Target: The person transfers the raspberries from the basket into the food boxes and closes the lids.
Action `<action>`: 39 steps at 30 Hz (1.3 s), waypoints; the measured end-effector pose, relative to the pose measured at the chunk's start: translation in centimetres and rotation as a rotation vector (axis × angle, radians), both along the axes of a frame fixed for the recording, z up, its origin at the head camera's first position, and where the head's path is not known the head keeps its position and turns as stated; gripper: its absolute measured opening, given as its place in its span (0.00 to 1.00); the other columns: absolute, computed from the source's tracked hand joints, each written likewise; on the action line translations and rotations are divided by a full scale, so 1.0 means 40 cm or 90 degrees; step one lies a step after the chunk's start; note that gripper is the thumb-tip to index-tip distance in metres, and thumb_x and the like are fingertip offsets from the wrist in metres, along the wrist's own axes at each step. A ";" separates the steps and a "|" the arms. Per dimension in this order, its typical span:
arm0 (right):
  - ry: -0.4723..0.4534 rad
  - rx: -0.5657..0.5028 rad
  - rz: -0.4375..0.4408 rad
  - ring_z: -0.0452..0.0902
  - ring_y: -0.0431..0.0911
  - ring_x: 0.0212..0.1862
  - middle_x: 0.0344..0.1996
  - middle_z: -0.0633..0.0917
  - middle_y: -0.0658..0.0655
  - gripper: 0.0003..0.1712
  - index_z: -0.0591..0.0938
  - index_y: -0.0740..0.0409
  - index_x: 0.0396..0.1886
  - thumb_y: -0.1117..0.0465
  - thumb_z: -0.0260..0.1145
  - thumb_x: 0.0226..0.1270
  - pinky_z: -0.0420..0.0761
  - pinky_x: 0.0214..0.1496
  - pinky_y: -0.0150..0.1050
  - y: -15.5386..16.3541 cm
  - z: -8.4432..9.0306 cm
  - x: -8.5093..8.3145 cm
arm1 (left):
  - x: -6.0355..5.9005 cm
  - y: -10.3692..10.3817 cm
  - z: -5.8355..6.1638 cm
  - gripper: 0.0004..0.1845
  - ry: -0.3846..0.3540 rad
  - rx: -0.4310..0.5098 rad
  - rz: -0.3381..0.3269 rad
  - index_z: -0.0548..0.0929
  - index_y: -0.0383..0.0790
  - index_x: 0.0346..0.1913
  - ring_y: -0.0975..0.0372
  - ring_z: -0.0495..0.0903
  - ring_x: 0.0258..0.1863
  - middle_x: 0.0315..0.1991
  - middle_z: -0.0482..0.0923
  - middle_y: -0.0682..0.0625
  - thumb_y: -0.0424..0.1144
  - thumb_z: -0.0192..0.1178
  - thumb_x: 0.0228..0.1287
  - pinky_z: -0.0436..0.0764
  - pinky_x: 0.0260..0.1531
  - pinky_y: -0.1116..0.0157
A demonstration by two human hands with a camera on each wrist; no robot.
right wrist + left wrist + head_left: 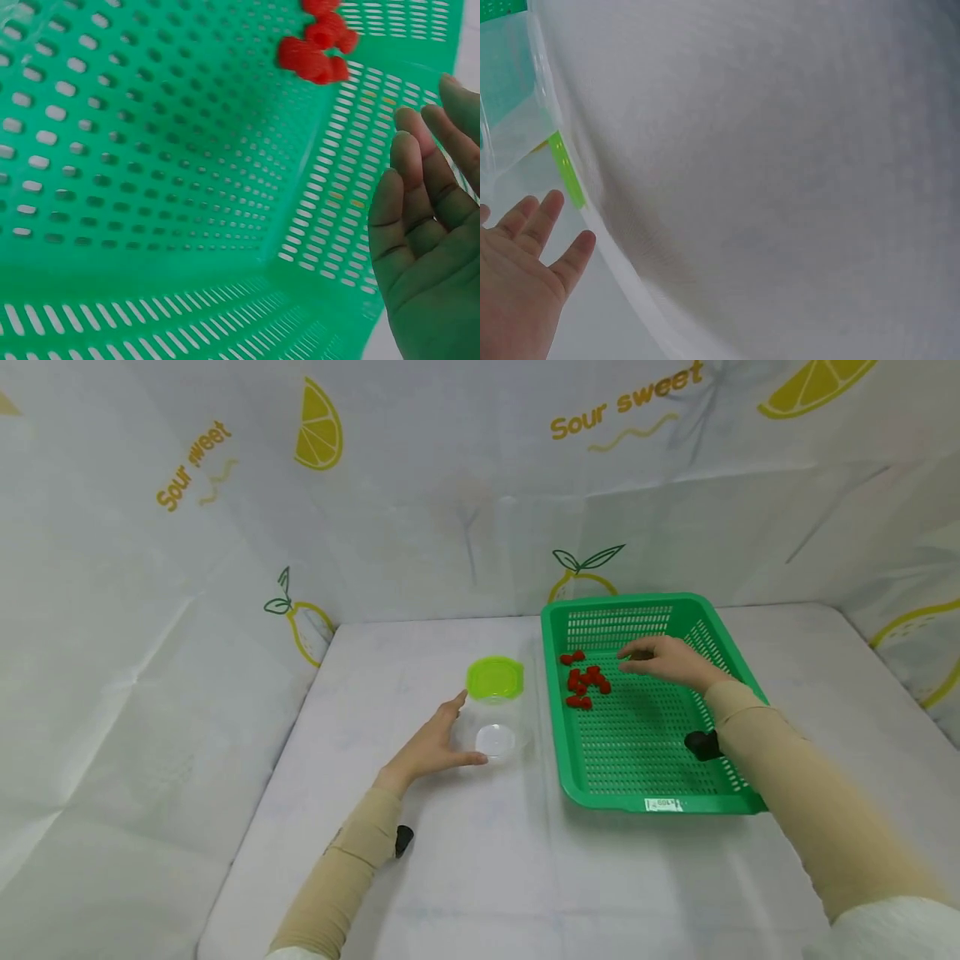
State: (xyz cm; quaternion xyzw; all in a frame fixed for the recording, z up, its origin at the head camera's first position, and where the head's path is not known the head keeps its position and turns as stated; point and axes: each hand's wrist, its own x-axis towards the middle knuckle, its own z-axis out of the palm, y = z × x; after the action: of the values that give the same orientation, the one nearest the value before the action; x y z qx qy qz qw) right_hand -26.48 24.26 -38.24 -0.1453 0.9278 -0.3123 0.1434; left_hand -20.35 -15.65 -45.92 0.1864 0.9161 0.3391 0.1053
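My left hand (pixel 429 748) reaches to the left side of a clear plastic tub (pixel 495 741), with thumb and fingers spread; whether it touches the tub I cannot tell. Just behind the tub lies a bright green lid (pixel 495 678). In the left wrist view the tub (pixel 506 90) shows above the spread hand (pixel 517 289). My right hand (pixel 671 662) hovers inside the green basket (pixel 573 768), fingers loosely bent with nothing seen between them. To its left, several red raspberries (pixel 585 678) lie on the basket floor, and in the right wrist view the raspberries (pixel 311 56) are apart from the fingers.
The basket has slotted walls and a raised rim around the right hand. A white cloth (pixel 465 877) covers the table. White sheets (pixel 420 502) printed with lemons hang at the back and sides.
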 end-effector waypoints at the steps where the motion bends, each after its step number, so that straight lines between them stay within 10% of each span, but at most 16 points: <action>1: -0.005 0.006 0.004 0.73 0.59 0.54 0.54 0.77 0.66 0.28 0.73 0.62 0.60 0.47 0.56 0.68 0.74 0.53 0.54 -0.003 -0.008 -0.004 | 0.001 0.000 0.000 0.63 -0.004 0.005 0.004 0.41 0.57 0.74 0.57 0.60 0.70 0.72 0.53 0.53 0.68 0.68 0.38 0.61 0.68 0.54; 13: -0.007 0.048 0.043 0.74 0.63 0.53 0.52 0.77 0.72 0.24 0.74 0.66 0.57 0.54 0.58 0.68 0.75 0.51 0.56 -0.015 -0.076 -0.009 | 0.000 0.007 0.003 0.64 -0.044 0.011 0.013 0.36 0.61 0.73 0.54 0.58 0.71 0.71 0.58 0.50 0.69 0.67 0.38 0.58 0.68 0.49; 31: -0.012 0.065 0.053 0.75 0.63 0.51 0.51 0.78 0.72 0.25 0.73 0.67 0.57 0.55 0.59 0.67 0.76 0.50 0.54 -0.030 -0.127 -0.035 | 0.004 0.003 0.040 0.54 -0.046 -0.033 0.066 0.61 0.42 0.66 0.49 0.66 0.66 0.60 0.72 0.42 0.64 0.72 0.36 0.50 0.70 0.48; 39: -0.023 0.069 0.043 0.74 0.62 0.52 0.53 0.77 0.72 0.24 0.74 0.66 0.57 0.55 0.58 0.68 0.76 0.50 0.54 -0.038 -0.116 -0.028 | -0.005 0.017 0.038 0.67 -0.065 -0.022 0.044 0.43 0.47 0.74 0.54 0.60 0.70 0.71 0.58 0.47 0.66 0.71 0.34 0.60 0.67 0.50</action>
State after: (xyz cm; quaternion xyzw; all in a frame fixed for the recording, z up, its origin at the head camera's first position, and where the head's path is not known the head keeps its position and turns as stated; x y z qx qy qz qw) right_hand -27.60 22.73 -42.87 -0.1628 0.9351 -0.2593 0.1785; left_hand -20.57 -14.96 -44.40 0.1349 0.9212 0.3356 0.1436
